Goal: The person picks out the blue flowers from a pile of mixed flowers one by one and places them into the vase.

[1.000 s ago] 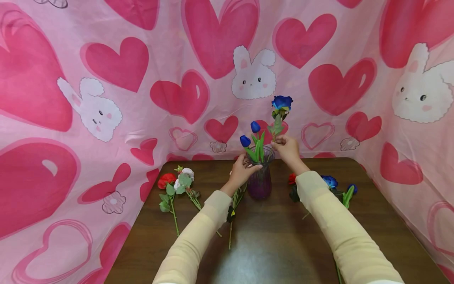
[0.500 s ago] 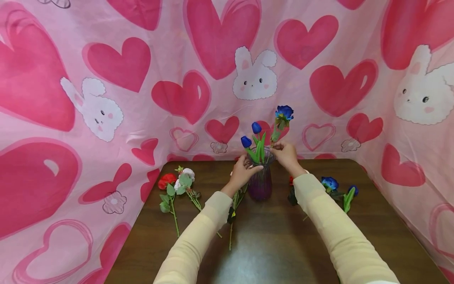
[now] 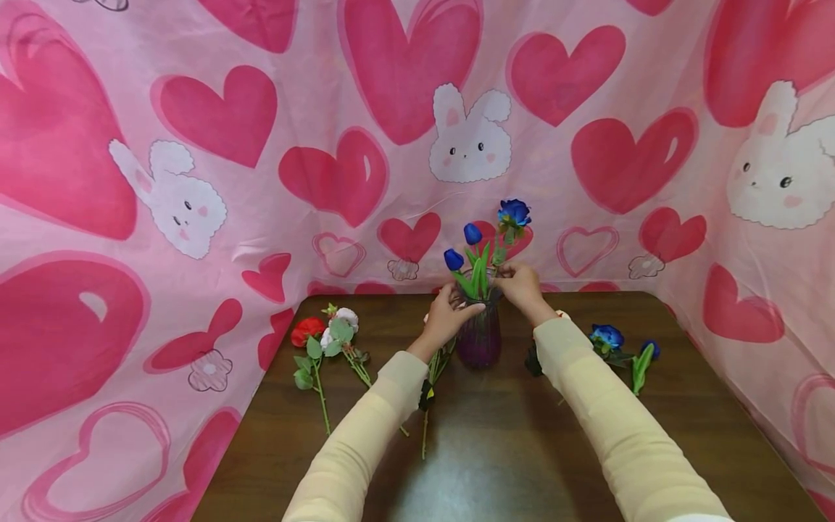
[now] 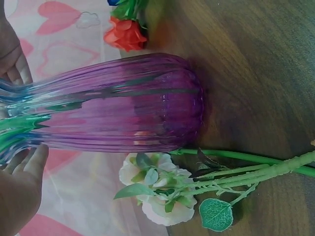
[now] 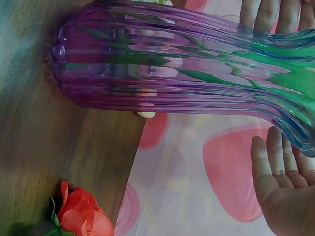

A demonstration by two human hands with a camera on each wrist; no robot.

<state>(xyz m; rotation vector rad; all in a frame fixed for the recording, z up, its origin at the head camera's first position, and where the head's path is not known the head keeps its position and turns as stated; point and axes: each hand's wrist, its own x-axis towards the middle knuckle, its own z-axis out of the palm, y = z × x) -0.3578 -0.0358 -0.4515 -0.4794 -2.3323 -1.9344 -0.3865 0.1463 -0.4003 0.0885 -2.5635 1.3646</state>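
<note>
Blue rose (image 3: 514, 213) at vase's (image 3: 478, 344) mouth

The right hand (image 3: 520, 288) pinches its stem; the left hand (image 3: 446, 319) grips the vase toward the counter's (image 3: 496, 449) far edge. Two blue tulips (image 3: 472, 233) stand inside; a red rose (image 3: 307, 333) lies near the far left corner.

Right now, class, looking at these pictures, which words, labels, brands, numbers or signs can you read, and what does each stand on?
None: no readable text shows in any view.
The pink backdrop carries only drawings, such as hearts and rabbit faces.
The purple vase and blue rose show no label or tag.
No writing shows on the table or sleeves.
</note>
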